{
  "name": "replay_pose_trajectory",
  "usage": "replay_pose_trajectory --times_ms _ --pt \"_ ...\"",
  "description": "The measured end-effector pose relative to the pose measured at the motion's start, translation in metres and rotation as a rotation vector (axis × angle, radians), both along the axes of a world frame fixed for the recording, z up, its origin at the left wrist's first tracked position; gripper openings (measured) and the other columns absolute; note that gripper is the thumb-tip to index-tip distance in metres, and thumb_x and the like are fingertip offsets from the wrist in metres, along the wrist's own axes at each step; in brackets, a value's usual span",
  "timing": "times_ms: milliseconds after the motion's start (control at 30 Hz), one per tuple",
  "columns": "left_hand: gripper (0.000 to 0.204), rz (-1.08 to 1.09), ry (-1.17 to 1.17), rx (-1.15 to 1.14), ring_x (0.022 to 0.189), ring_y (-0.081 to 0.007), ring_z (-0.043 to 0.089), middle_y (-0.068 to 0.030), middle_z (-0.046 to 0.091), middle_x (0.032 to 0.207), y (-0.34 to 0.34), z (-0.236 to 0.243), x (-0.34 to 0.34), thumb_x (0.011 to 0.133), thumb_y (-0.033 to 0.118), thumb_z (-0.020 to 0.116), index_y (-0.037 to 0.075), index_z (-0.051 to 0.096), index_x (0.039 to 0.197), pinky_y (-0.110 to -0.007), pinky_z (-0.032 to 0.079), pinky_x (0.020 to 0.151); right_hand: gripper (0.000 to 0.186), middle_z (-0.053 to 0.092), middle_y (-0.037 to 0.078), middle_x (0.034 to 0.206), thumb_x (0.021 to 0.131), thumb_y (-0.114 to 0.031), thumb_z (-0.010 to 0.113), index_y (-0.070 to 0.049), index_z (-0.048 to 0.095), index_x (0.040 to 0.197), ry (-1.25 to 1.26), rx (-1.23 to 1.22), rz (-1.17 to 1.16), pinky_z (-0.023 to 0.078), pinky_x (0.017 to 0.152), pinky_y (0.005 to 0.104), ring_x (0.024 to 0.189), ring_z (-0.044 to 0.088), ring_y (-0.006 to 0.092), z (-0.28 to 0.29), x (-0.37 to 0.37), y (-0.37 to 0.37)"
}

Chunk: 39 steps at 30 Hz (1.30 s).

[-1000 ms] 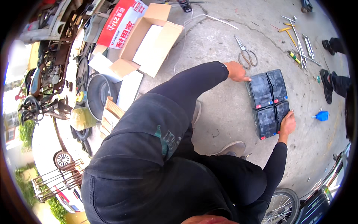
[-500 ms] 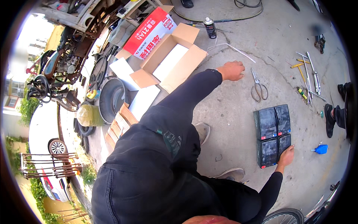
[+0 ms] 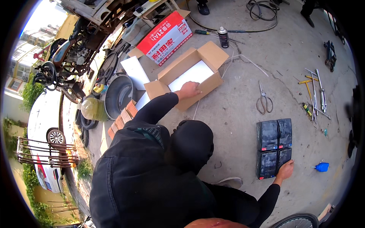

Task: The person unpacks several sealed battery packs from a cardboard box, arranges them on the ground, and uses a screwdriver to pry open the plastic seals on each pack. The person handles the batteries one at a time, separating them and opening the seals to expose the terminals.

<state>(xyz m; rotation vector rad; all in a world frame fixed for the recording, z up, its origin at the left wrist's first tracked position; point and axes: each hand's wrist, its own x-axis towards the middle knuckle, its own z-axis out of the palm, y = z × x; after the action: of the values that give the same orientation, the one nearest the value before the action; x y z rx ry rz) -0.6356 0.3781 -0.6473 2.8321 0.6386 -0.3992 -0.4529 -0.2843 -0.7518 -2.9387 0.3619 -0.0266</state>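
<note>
My left hand [image 3: 189,89] is at the near side of the open cardboard box [image 3: 211,55], fingers curled on its edge. A white foam block [image 3: 192,70] lies inside the box. My right hand [image 3: 284,170] grips the lower right corner of a block of black batteries [image 3: 266,135] lying on the concrete, with red and blue terminals. Scissors [image 3: 264,102] lie just above the batteries. A small blue bottle [image 3: 322,167] is to their right.
Tools [image 3: 315,95] lie at right, a spray can [image 3: 223,40] behind the box. A red-white carton [image 3: 163,38], grey tub [image 3: 116,97], cables and vehicle parts crowd the left. A white car [image 3: 43,114] stands beyond. A bicycle wheel [image 3: 294,220] is below; another person's shoe [image 3: 202,8] shows above.
My left hand has left the batteries and moved left to the cardboard box. My right hand stays on the batteries. The view has shifted, so the floor items appear lower.
</note>
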Motion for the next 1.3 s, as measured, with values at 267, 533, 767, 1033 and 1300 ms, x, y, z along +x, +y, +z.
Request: replay_pose_trajectory --times_ms 267,533,767,1033,1300 --pt "0.042 -0.475 0.035 -0.206 0.083 -0.041 0.07 -0.0221 0.07 0.081 -0.15 -0.001 0.015 0.085 0.038 0.074 0.0 0.069 0.103 -0.049 0.056 0.075 0.06 0.071 0.024 0.108 0.107 -0.047 0.031 -0.004 0.072 0.116 0.114 0.001 0.03 0.052 0.082 0.057 0.097 0.066 0.0477 0.011 0.01 -0.008" --pt "0.062 -0.639 0.744 -0.37 0.098 -0.0378 0.069 -0.0232 0.072 0.107 -0.202 0.056 0.12 0.091 0.054 0.069 -0.005 0.071 0.111 -0.048 0.055 0.082 0.061 0.062 0.032 0.128 0.105 -0.047 0.041 0.004 0.06 0.133 0.436 -0.044 0.425 0.046 0.102 0.0523 0.123 0.056 0.0481 -0.024 0.041 -0.105" --pt "0.04 -0.724 -0.204 -0.29 0.103 -0.0387 0.069 -0.0174 0.074 0.111 -0.216 0.139 0.313 0.094 0.034 0.06 0.002 0.072 0.116 -0.046 0.053 0.09 0.049 0.068 0.004 0.095 0.098 -0.044 0.059 -0.006 0.063 0.128 0.486 0.369 -0.017 0.044 0.057 0.0337 0.075 0.066 0.0177 0.104 0.145 -0.116" --pt "0.04 -0.606 -0.035 -0.217 0.104 -0.0304 0.07 -0.014 0.073 0.115 -0.181 0.051 0.257 0.097 0.035 0.064 0.004 0.073 0.12 -0.042 0.051 0.095 0.059 0.068 0.016 0.124 0.094 -0.04 0.066 0.001 0.059 0.136 0.891 0.434 0.169 0.052 0.09 0.0462 0.109 0.069 0.0301 0.131 0.046 0.014" --pt "0.051 -0.021 0.113 -0.485 0.101 -0.0227 0.067 -0.0095 0.068 0.117 -0.071 0.048 0.212 0.097 0.038 0.06 0.005 0.062 0.136 -0.04 0.052 0.082 0.05 0.072 0.012 0.106 0.095 -0.039 0.064 0.0 0.066 0.127 0.631 0.456 0.136 0.053 0.064 0.0372 0.086 0.072 0.0234 0.1 0.07 -0.022"
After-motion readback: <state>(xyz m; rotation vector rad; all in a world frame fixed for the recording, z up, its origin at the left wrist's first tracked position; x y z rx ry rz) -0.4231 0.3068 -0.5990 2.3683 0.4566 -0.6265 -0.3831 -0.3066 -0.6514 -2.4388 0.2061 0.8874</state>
